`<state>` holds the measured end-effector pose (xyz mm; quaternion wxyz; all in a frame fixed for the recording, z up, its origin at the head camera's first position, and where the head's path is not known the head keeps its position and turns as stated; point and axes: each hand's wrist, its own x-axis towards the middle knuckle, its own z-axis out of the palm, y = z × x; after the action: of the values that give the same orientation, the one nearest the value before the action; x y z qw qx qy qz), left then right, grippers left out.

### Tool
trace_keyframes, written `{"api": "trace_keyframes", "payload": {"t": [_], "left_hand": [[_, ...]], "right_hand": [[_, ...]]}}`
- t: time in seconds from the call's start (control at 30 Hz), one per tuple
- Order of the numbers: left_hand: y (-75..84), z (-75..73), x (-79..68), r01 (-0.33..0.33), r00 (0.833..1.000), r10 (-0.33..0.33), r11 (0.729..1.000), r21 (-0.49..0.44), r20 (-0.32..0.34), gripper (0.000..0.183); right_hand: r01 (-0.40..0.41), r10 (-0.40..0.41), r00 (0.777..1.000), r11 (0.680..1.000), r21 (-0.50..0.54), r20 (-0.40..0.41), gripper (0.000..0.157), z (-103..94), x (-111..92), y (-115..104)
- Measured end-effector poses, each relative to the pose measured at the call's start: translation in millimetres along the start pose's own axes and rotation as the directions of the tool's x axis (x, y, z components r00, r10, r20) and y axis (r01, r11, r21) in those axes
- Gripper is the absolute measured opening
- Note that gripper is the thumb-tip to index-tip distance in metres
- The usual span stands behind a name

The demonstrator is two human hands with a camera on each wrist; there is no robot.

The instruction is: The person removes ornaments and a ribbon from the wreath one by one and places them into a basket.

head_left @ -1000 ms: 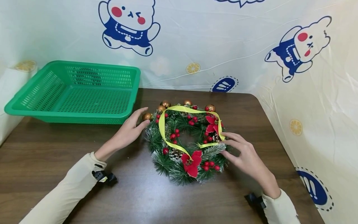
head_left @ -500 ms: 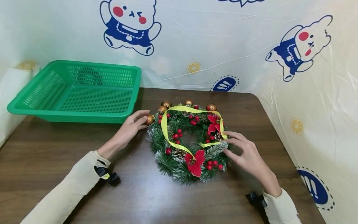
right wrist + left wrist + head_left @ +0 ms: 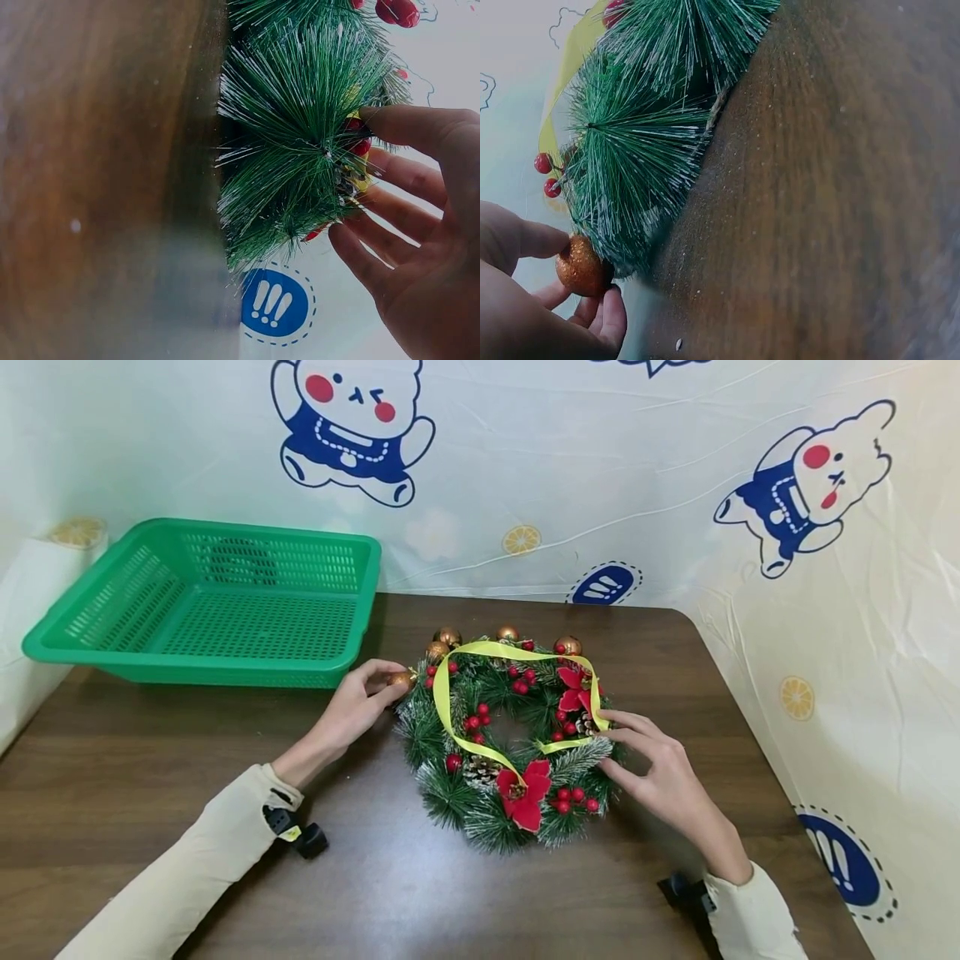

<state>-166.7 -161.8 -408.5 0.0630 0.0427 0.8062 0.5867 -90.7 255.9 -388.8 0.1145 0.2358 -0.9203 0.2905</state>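
Note:
A green Christmas wreath (image 3: 450,797) with red berries, pine cones and red flowers lies flat on the brown table. Over it loops a loose yellow ribbon (image 3: 487,649). At the wreath's upper left, my left hand (image 3: 351,710) holds a copper glitter bauble (image 3: 583,266) between thumb and fingers. My right hand (image 3: 660,772) rests at the wreath's right side, its fairly straight fingers (image 3: 409,176) touching the greenery beside the ribbon. Several more copper baubles (image 3: 567,646) sit along the wreath's far edge.
A green plastic basket (image 3: 202,662) with perforated walls stands at the back left, close behind my left hand. A patterned white sheet (image 3: 480,468) hangs behind the table (image 3: 420,910) and along its right side.
My left hand came to the left bauble and closed its thumb and fingers round it. The bauble shifted slightly toward the wreath. My right hand has stayed at the right side.

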Motion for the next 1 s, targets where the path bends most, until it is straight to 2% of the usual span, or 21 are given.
{"api": "trace_keyframes", "payload": {"t": [0.1, 0.23, 0.3, 0.4, 0.5, 0.6, 0.83, 1.0], "left_hand": [[1.5, 1.6, 0.0, 0.023, 0.999, -0.025, 0.998, -0.054, -0.035, 0.044], [4.9, 4.8, 1.1, 0.042, 0.992, -0.067, 0.975, -0.217, -0.109, 0.052], [6.8, 6.8, 1.2, 0.031, 0.988, -0.077, 0.947, -0.318, -0.134, 0.050], [9.0, 8.8, -0.4, 0.017, 0.988, -0.084, 0.893, -0.451, -0.129, 0.043], [9.4, 9.7, -2.5, 0.009, 0.991, -0.075, 0.856, -0.517, -0.108, 0.038], [9.2, 9.7, -3.4, 0.008, 0.993, -0.068, 0.859, -0.513, -0.098, 0.036], [10.4, 9.7, -5.3, 0.003, 0.995, -0.050, 0.889, -0.458, -0.090, 0.040], [12.0, 10.6, -6.8, -0.001, 0.995, -0.043, 0.886, -0.463, -0.085, 0.039]], "right_hand": [[0.003, -0.003, 1.000, 1.000, -0.011, -0.003, 0.032, 0.1, -0.1, -0.3], [0.013, -0.013, 1.000, 1.000, -0.021, -0.007, 0.032, -0.2, 0.4, -0.1], [0.018, -0.018, 1.000, 1.000, -0.023, -0.009, 0.032, -0.2, 0.5, 0.4], [0.018, -0.018, 1.000, 1.000, -0.025, -0.008, 0.032, -0.2, 0.4, 0.7], [0.010, -0.010, 1.000, 1.000, -0.024, -0.002, 0.032, 0.2, -0.3, 0.4], [-0.002, 0.002, 1.000, 1.000, -0.018, 0.001, 0.032, 0.6, -0.5, 0.3], [0.002, -0.002, 1.000, 1.000, -0.008, -0.005, 0.032, 1.0, -1.4, 1.6], [0.010, -0.010, 1.000, 1.000, -0.004, -0.008, 0.032, 1.3, -1.4, 2.0]]}}
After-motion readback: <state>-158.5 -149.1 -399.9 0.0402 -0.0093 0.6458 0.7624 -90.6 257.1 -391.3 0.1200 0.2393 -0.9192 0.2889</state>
